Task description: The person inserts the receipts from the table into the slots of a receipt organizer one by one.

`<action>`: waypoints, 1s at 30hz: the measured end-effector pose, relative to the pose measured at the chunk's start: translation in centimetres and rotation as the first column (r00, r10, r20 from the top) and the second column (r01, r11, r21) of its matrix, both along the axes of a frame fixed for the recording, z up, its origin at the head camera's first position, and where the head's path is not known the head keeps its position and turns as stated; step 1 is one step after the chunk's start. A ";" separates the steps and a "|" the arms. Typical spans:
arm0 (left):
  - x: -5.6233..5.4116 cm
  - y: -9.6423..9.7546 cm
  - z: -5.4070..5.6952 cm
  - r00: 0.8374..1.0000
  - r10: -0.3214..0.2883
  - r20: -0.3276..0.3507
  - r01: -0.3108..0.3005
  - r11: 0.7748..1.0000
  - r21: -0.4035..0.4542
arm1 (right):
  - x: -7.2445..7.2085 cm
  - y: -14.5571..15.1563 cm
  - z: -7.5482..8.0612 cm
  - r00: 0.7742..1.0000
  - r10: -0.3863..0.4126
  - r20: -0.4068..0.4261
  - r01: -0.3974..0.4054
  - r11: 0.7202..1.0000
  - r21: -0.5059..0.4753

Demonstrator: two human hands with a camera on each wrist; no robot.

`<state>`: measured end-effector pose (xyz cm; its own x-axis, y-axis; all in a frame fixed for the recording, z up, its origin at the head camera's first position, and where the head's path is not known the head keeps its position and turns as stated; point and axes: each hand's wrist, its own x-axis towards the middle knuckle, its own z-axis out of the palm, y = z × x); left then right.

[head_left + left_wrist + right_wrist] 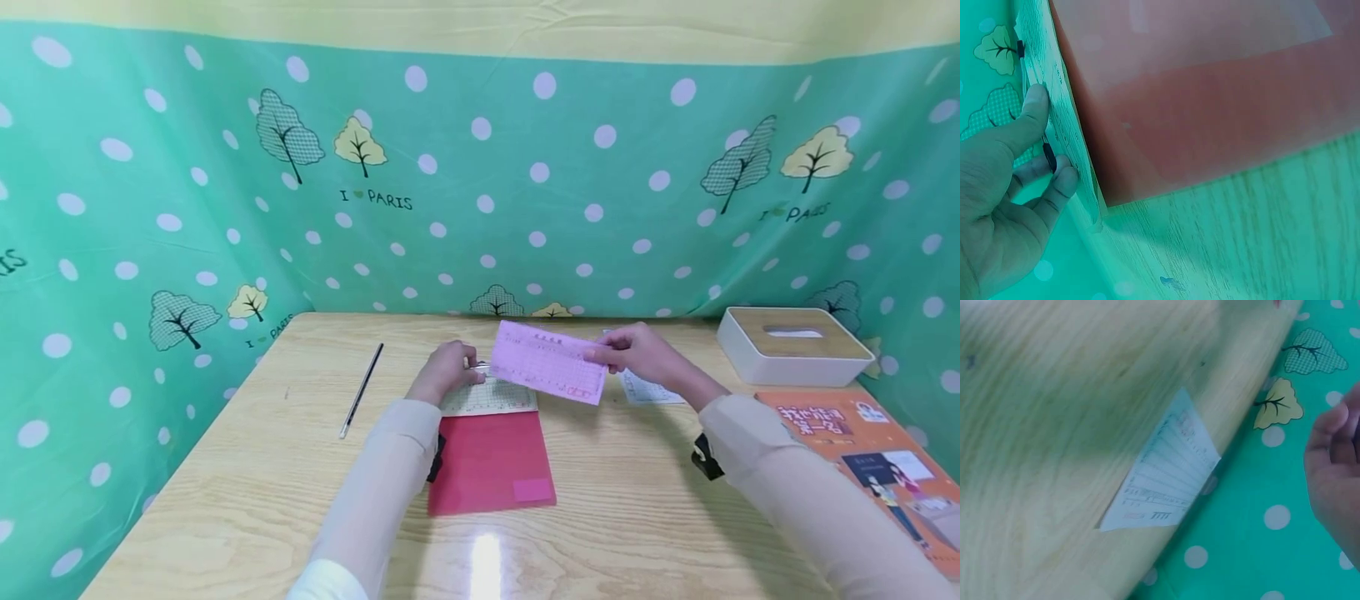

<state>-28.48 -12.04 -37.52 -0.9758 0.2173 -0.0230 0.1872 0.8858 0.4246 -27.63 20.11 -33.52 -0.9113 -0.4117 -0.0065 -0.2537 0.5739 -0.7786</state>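
My right hand (637, 354) pinches a pink printed form slip (550, 361) by its right edge, raised over the table. In the right wrist view only part of that hand (1338, 456) shows, and the pink slip is out of sight. My left hand (448, 371) is at the top of a red folder (491, 458). Its thumb and fingers grip a metal clip with black ends (1049, 156) at the edge of a pale printed form (1063, 106), which lies over the folder's upper part. A small pink label (531, 489) marks the folder's lower right.
Another white printed slip (1163, 472) lies near the table's far edge, partly behind my right hand. A black pencil (362, 390) lies left of the folder. At the right are a white tissue box with wooden lid (795, 354) and an orange book (847, 450). Polka-dot cloth (480, 167) hangs behind.
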 end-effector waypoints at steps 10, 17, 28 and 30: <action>0.0 -0.2 -0.2 0.999 -0.017 -0.036 0.015 0.999 -0.048 | -0.7 -3.0 -0.7 0.972 0.198 0.128 -0.209 0.975 0.079; -0.3 -0.1 -0.4 1.000 -0.010 -0.008 0.010 0.999 -0.034 | -0.9 -5.6 -1.9 0.961 0.218 0.171 -0.238 0.965 0.108; -0.5 -0.1 -0.5 1.000 -0.002 -0.015 0.002 0.999 -0.037 | -0.1 -9.2 -3.1 0.989 0.057 0.138 -0.075 0.989 0.128; -0.6 -0.1 -0.6 1.000 -0.001 -0.017 0.000 0.999 -0.039 | 0.0 -9.8 -3.3 0.991 0.021 0.129 -0.038 0.991 0.130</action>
